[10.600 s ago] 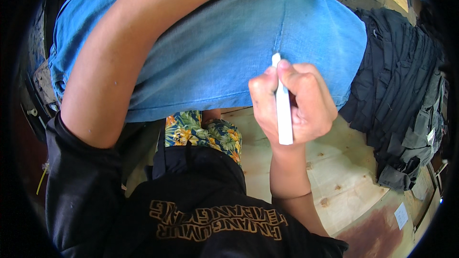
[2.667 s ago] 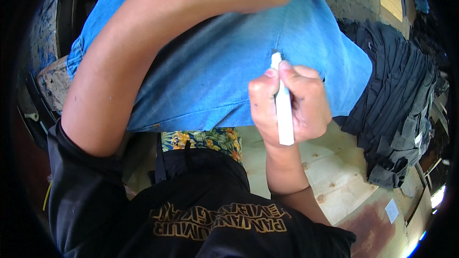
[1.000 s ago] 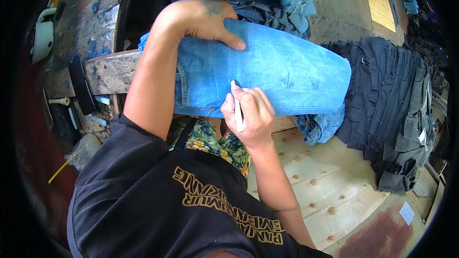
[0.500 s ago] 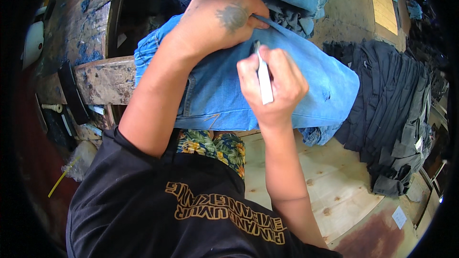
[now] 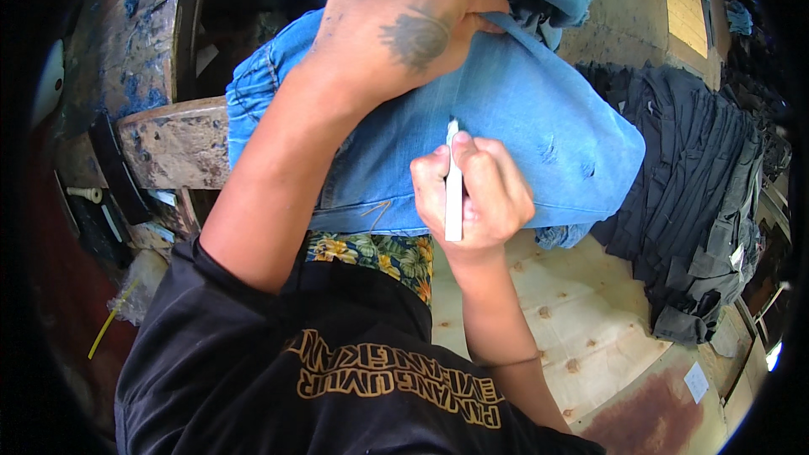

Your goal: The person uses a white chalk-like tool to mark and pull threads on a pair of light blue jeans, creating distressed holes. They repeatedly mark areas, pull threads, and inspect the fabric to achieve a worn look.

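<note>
Two hands work mid-frame. Left hand (image 5: 404,34) lies flat, pressing blue jeans (image 5: 539,126). Right hand (image 5: 472,194) is closed around a white marking stick (image 5: 453,185).

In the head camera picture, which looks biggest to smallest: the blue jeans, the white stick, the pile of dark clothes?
1. Blue jeans
2. Pile of dark clothes, though it lies farther from the camera, so this is unsure
3. White stick, gripped in the right hand

We look down on a pale plywood floor (image 5: 581,320) with a reddish stain, a worn, blue-flecked wooden bench (image 5: 173,143) at left, and dark garments (image 5: 699,202) heaped at right in daylight.
</note>
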Action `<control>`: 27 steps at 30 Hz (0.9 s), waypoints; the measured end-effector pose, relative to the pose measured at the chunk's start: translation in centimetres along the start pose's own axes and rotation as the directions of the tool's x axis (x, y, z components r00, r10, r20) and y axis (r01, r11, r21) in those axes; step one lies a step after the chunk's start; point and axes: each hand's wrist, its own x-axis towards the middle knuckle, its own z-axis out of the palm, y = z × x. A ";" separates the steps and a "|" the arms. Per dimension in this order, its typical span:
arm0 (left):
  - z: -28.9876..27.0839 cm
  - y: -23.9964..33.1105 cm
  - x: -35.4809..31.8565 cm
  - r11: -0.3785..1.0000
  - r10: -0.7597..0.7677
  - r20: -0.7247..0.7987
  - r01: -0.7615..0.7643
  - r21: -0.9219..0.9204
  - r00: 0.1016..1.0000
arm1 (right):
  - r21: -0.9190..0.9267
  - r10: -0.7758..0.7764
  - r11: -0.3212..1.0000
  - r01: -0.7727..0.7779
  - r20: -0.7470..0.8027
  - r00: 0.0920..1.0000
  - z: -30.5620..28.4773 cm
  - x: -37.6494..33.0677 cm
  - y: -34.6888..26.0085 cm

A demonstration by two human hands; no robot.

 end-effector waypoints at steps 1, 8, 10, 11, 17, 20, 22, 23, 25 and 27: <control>0.1 0.0 0.0 0.997 0.078 -0.066 -0.079 -0.009 0.995 | 0.002 0.003 1.000 -0.003 0.009 1.000 -0.1 -0.4 -0.2; 0.9 -0.1 -0.2 0.999 0.050 -0.083 -0.049 0.017 0.995 | 0.058 0.041 0.998 -0.040 -0.021 0.999 -0.9 -0.1 -0.7; 1.1 -0.3 -0.2 0.993 0.102 -0.102 -0.095 0.073 0.989 | 0.059 0.034 0.998 -0.031 -0.056 0.998 -0.3 1.0 0.0; 1.2 -0.3 -0.3 0.992 0.090 -0.079 -0.083 0.093 0.993 | 0.058 0.025 0.998 -0.021 -0.057 0.998 0.2 1.7 0.5; 1.4 -0.3 -0.6 0.988 0.063 -0.041 -0.057 0.141 0.997 | 0.038 0.085 0.996 -0.084 -0.036 0.996 1.8 3.3 0.8; 1.3 -0.2 -0.7 0.985 0.036 -0.004 -0.035 0.170 0.999 | 0.005 0.121 0.993 -0.122 0.029 0.992 1.3 3.4 0.5; 1.2 -0.1 -0.8 0.985 0.003 0.026 -0.008 0.172 1.000 | 0.018 0.126 0.992 -0.128 0.077 0.989 1.1 3.2 0.6; 1.2 -0.1 -0.7 0.989 0.003 0.006 -0.004 0.149 1.000 | 0.025 0.106 0.994 -0.108 0.071 0.992 1.0 3.0 0.6; 1.1 0.0 -0.7 0.995 0.000 -0.031 0.003 0.100 1.000 | 0.027 0.073 0.997 -0.075 0.062 0.995 0.9 2.3 0.5; 1.1 0.0 -0.7 0.990 0.007 -0.026 -0.004 0.142 1.000 | 0.042 0.062 0.997 -0.063 0.025 0.998 0.7 1.4 0.2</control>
